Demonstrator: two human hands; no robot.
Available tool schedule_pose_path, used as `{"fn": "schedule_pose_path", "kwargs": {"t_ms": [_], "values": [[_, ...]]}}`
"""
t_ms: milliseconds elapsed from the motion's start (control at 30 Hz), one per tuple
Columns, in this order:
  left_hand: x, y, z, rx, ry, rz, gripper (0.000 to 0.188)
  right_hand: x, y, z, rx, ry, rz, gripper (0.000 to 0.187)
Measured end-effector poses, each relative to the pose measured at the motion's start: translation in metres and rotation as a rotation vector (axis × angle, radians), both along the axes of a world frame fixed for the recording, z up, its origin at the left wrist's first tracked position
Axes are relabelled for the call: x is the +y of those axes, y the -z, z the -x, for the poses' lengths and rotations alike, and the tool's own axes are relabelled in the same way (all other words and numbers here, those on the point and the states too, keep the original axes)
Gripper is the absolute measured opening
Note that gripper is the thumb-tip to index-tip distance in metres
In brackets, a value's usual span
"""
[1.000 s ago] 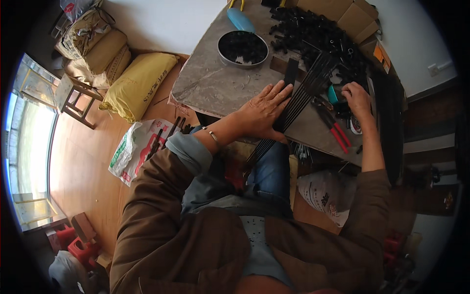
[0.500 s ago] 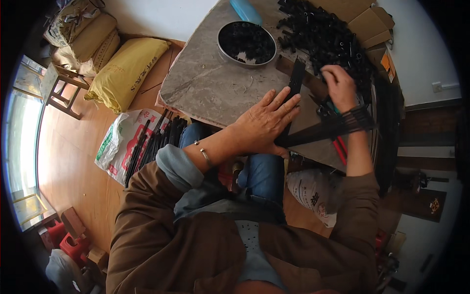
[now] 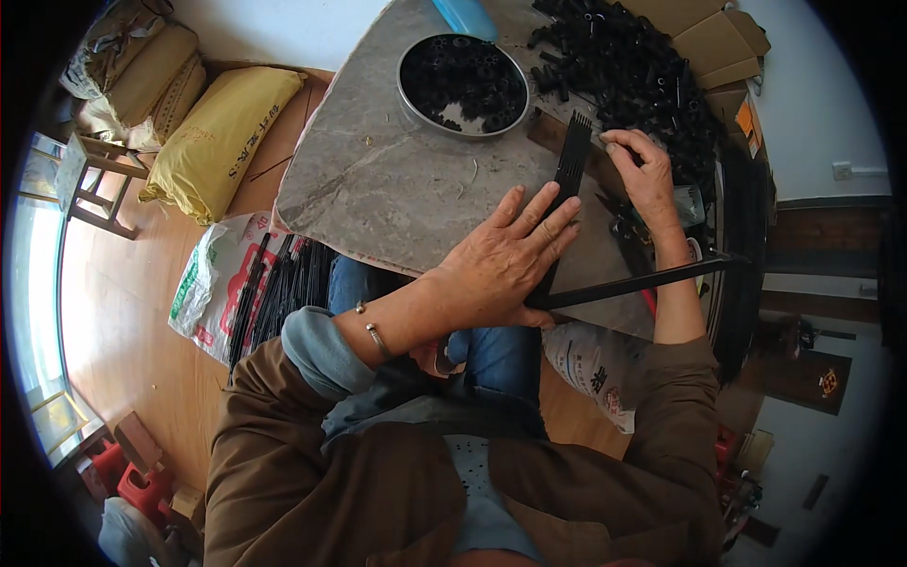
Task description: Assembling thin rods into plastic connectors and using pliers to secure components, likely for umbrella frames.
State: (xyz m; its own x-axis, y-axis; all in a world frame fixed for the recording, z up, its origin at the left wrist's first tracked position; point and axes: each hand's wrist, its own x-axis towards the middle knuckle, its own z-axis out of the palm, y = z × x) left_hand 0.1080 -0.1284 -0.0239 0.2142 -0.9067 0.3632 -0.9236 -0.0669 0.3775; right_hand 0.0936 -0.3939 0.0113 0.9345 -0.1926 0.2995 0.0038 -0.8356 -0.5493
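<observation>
Where Black Rods (image 3: 573, 156) Lean at the Table's Corner, a Left Hand (image 3: 515, 250) Covers Them

While the black rods slant up over the table (image 3: 368, 189) edge, their upper ends spread like a comb's teeth just below the heap of tubes. The left hand lies across them, fingers straight and slightly apart; whether its palm grips them is hidden. From beside its thumb a long black strip (image 3: 633, 283) runs right, crossing the right forearm. The right hand (image 3: 647, 180) is half curled near the rod tips, thumb and forefinger close together; I cannot tell whether they pinch anything.

Near the rods stands a round bowl (image 3: 470, 134) of short black tubes (image 3: 463, 76), with a blue object (image 3: 466, 17) behind it. A large heap of black tubes (image 3: 633, 66) covers the far right of the table, against a cardboard box (image 3: 713, 47).

On the floor to the left, more rods (image 3: 288, 283) lie on a white printed bag (image 3: 213, 274). Beyond it are a full yellow sack (image 3: 222, 142) and a wooden stool (image 3: 99, 184).
</observation>
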Motion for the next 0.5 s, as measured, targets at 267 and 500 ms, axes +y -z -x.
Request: {"fn": "schedule_pose_path", "kwargs": {"t_ms": [267, 500], "values": [[0.001, 0.001, -0.002, -0.005, 0.004, -0.016, 0.098, 0.003, 0.000, -0.001, -0.010, 0.002, 0.053, 0.014], [0.000, -0.001, 0.001, -0.015, 0.006, -0.027, 0.097, 0.009, 0.000, -0.001, -0.043, -0.006, -0.018, 0.013]]}}
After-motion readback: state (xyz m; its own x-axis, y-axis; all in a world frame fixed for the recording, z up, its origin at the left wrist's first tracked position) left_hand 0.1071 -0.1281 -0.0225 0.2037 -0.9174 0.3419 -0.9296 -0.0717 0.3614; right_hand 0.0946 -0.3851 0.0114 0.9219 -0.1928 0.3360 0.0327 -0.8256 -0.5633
